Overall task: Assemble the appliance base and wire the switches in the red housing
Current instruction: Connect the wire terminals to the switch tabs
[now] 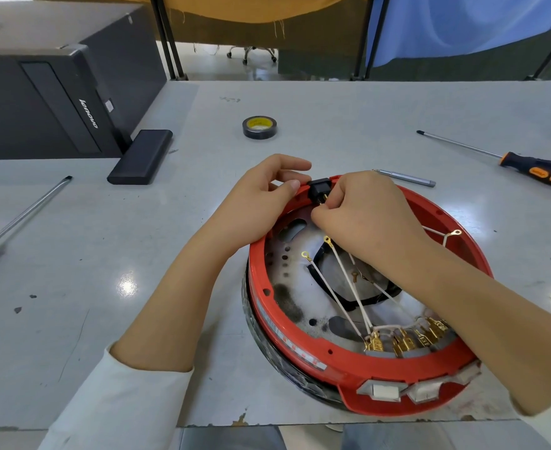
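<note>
The red housing (358,362) lies on the grey counter (332,108), near its front edge, open side up, so its pale inner plate with holes and scorch marks shows. At the far rim sits a small black socket (319,189). The left hand (267,196) rests against the outside of that rim, fingers curled, with the thumb tip touching the housing right beside the socket — whether it truly grips anything I cannot tell. The right hand (361,219) reaches over the housing from the right, its fingers bunched tight in a pinch at a brass terminal on the inner side of the socket.

White wires (339,293) with brass ring lugs cross the inside and run to a row of brass spade connectors (404,341) at the near wall, behind the pale switches (397,391) set in the housing's front face.

Beyond the housing lies a roll of black tape (260,127). To the right — well apart — are an orange-handled screwdriver (527,164) and a slim grey tool (407,178) just behind the right hand. At the left lie a long screwdriver (24,216), a flat black block (141,156) and a dark computer case (50,102).
</note>
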Motion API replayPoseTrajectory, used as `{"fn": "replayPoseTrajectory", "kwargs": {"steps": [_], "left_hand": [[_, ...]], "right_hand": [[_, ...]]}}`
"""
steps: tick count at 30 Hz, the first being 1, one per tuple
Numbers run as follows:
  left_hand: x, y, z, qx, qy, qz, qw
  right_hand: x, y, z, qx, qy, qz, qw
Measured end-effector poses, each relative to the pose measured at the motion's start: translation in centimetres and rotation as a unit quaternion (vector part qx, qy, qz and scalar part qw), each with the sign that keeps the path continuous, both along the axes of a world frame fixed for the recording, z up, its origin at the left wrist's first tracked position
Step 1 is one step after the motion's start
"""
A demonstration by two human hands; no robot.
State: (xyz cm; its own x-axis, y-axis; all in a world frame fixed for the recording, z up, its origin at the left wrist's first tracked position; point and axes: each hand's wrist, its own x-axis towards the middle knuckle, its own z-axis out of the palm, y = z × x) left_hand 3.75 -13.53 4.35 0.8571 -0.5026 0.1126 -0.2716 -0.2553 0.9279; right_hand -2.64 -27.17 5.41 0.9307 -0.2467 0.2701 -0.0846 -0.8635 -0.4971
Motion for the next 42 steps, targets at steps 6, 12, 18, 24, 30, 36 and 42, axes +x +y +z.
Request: {"fn": "replayPoseTrajectory", "kwargs": {"steps": [6,12,18,24,30,36,42], "left_hand": [[-0.05,-0.03,0.04,0.002,0.001,0.002,1.0],[-0.24,-0.09,0.17,0.007,-0.004,0.005,1.0],[-0.35,-0.13,0.25,0.008,-0.008,0.004,1.0],[-0.25,-0.2,0.16,0.011,-0.011,0.013,1.0],[0.02,0.04,0.22,0.018,-0.009,0.027,0.999],[-0.2,-0.09,0.31,0.012,-0.003,0.034,0.999],[-0.14,0.0,0.45,0.01,0.008,0.036,0.999]], "right_hand": [[-0.01,0.26,-0.09,-0.001,0.011,-0.003,1.0],[0.07,0.4,-0.4,-0.009,0.013,-0.006,1.0],[0.13,0.5,-0.41,-0.012,0.004,-0.006,1.0],[0.33,0.4,-0.54,-0.008,0.004,-0.008,1.0],[0.35,0.48,-0.71,-0.029,0.002,0.002,1.0],[0.34,0.54,-0.54,-0.048,-0.002,0.004,0.999],[-0.31,0.43,-0.34,-0.108,0.0,0.0,0.994]]}}
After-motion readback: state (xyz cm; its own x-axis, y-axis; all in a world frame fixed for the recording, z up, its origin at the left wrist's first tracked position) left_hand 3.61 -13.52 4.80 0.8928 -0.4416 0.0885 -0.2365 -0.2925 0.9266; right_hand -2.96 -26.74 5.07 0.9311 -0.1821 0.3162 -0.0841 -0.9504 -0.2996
